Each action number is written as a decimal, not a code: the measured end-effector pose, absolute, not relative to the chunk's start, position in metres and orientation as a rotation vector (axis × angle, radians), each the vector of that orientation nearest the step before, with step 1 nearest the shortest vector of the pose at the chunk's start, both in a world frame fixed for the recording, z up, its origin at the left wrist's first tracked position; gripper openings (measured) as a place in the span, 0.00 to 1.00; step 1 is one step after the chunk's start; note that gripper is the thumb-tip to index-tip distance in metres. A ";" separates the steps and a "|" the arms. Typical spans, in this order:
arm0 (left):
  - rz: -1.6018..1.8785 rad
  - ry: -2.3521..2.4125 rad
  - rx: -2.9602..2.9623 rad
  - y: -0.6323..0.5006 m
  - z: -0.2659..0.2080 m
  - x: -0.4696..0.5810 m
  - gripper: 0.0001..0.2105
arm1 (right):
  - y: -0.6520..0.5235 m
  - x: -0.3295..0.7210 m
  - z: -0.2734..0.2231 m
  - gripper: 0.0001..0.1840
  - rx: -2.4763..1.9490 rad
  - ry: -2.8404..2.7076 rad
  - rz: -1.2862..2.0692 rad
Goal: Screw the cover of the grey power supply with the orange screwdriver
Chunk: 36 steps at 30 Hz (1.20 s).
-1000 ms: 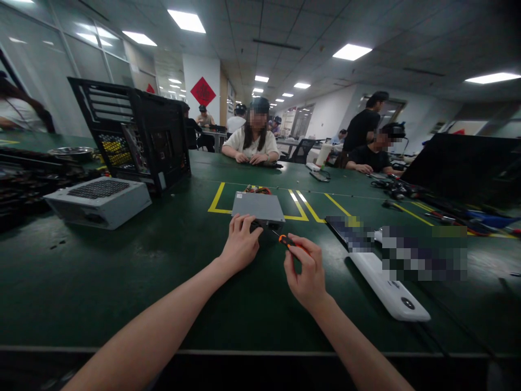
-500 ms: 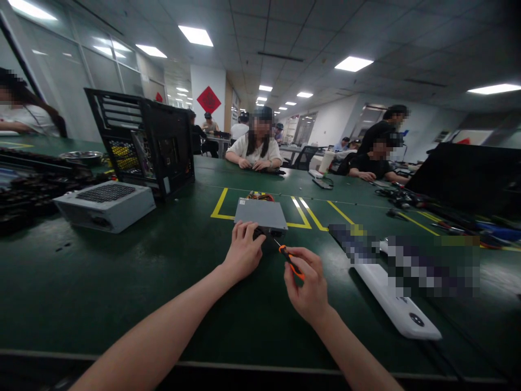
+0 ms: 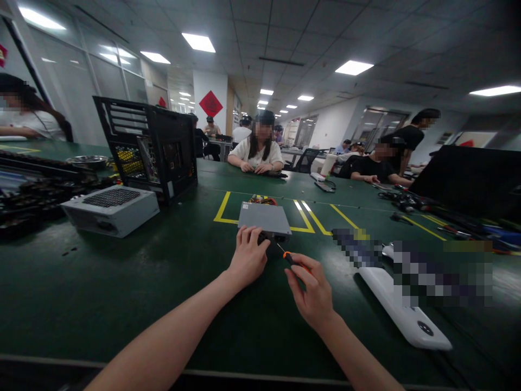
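A grey computer power supply (image 3: 266, 218) lies flat on the green table in front of me, its bundle of coloured wires at the far side. My left hand (image 3: 250, 254) is at its near edge, fingers curled and thumb close to them. A small dark part shows by those fingertips, but its kind cannot be made out. In my right hand (image 3: 312, 285) is a screwdriver (image 3: 288, 257) with an orange and black handle, held between thumb and fingers. Its thin shaft points up and left toward the near side of the power supply; whether the tip touches anything is unclear.
To the left stand a black computer case (image 3: 152, 146) and a second power supply (image 3: 114, 209), with dark parts piled beyond. A white power strip-like object (image 3: 407, 312) lies at right, beside blurred items. A person (image 3: 260, 146) sits opposite. Yellow tape (image 3: 222, 209) marks the table.
The whole view has shifted slightly. The screwdriver's handle now shows less, covered more by my right hand's fingers. Both hands stay near the power supply's front edge.
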<state>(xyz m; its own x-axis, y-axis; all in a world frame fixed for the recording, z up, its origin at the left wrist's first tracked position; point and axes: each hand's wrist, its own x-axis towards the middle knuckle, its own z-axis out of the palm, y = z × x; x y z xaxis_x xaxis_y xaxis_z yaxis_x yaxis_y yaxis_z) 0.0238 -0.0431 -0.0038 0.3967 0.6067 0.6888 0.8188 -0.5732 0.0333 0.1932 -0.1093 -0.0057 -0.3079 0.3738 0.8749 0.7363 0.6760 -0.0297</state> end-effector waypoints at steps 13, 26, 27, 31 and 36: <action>-0.991 -1.248 -2.351 -0.043 -0.005 0.025 0.15 | -0.108 0.193 -0.008 0.19 -0.886 -1.894 -0.456; -1.002 -1.245 -2.350 -0.044 -0.004 0.024 0.15 | -0.110 0.190 -0.001 0.20 -0.786 -1.948 -0.474; -1.003 -1.243 -2.350 -0.044 -0.004 0.024 0.15 | -0.110 0.190 0.000 0.19 -0.790 -1.944 -0.488; -1.006 -1.237 -2.353 -0.044 -0.003 0.024 0.15 | -0.110 0.188 0.004 0.17 -0.797 -1.919 -0.572; -1.011 -1.253 -2.348 -0.043 -0.004 0.024 0.14 | -0.111 0.186 0.007 0.15 -0.915 -1.837 -0.532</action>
